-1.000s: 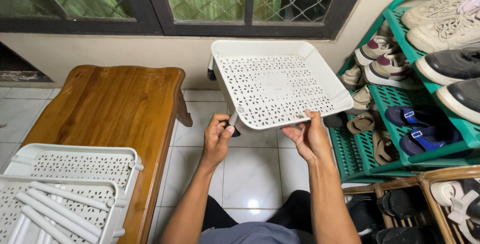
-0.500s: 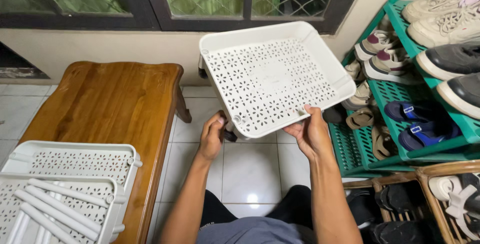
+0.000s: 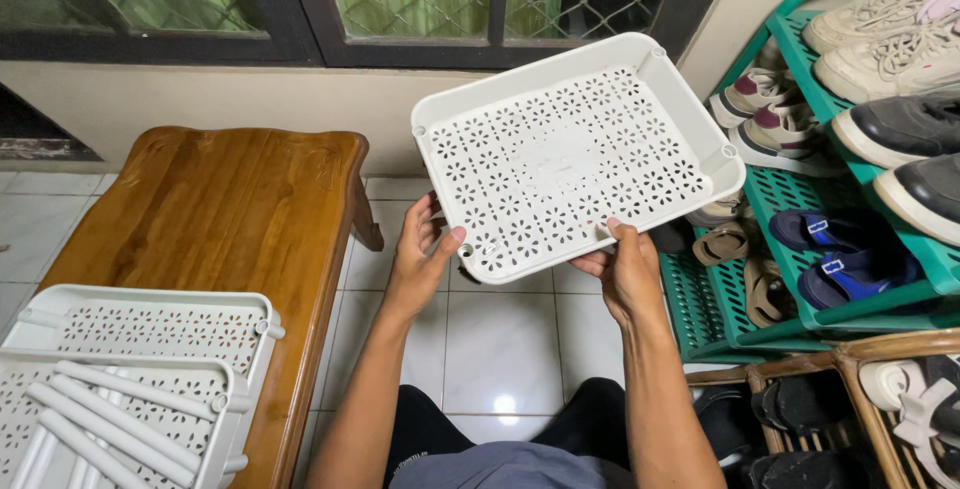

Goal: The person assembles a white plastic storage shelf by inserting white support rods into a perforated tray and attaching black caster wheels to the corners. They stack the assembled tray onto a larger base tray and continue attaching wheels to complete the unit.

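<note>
I hold a white perforated plastic tray (image 3: 570, 154) up in front of me, tilted so its inside faces me. My left hand (image 3: 422, 257) grips its near left corner, thumb on the rim. My right hand (image 3: 627, 267) grips the near right edge, thumb over the rim. On the wooden bench (image 3: 215, 219) at the left lie two more white trays (image 3: 150, 334), the nearer one holding several white tubes (image 3: 115, 419).
A green shoe rack (image 3: 800, 209) full of shoes and sandals stands at the right, with a rattan rack (image 3: 850, 399) of shoes below it. A dark-framed window (image 3: 400, 4) with mesh is ahead. White floor tiles (image 3: 500, 349) lie between my knees.
The tray has tipped up and turned so its inside faces me more squarely. My left hand has shifted from under the corner, where a dark caster showed, to the rim.
</note>
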